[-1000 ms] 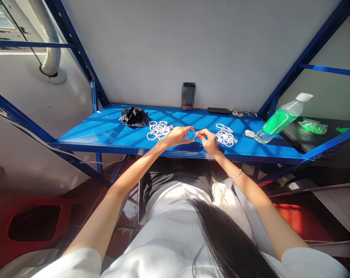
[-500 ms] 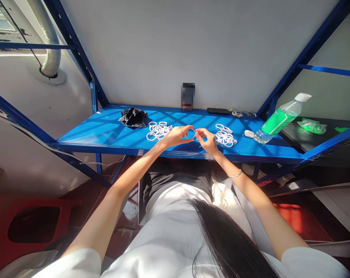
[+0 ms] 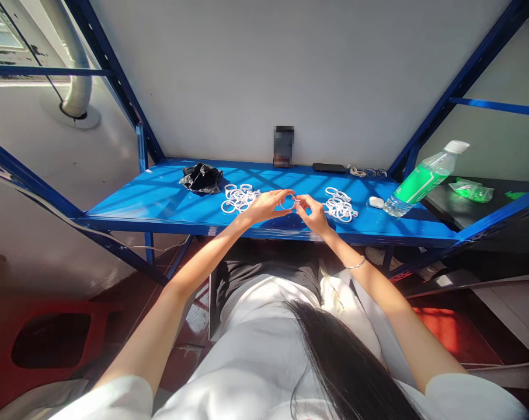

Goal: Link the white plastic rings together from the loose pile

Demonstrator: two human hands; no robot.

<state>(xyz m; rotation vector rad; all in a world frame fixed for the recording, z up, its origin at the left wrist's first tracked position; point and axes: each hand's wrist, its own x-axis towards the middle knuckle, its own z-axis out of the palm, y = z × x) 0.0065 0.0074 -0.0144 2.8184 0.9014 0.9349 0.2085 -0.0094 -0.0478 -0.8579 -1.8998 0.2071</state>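
Over the front part of the blue surface (image 3: 159,195), a white ring (image 3: 286,208) is held up btwn both hands: L hand (image 3: 268,204) has a part-open grip curved round it, R hand (image 3: 313,214) a tight fingertip pinch at its 3 o'clock side. Barely any change vs 1 sec ago, both grips staying put, so work on this ring looks unfinished. From it, L loop pile (image 3: 237,198) lies at 9 o'clock, R loop pile (image 3: 340,208) at 3, black bag (image 3: 202,178) nearer 10.
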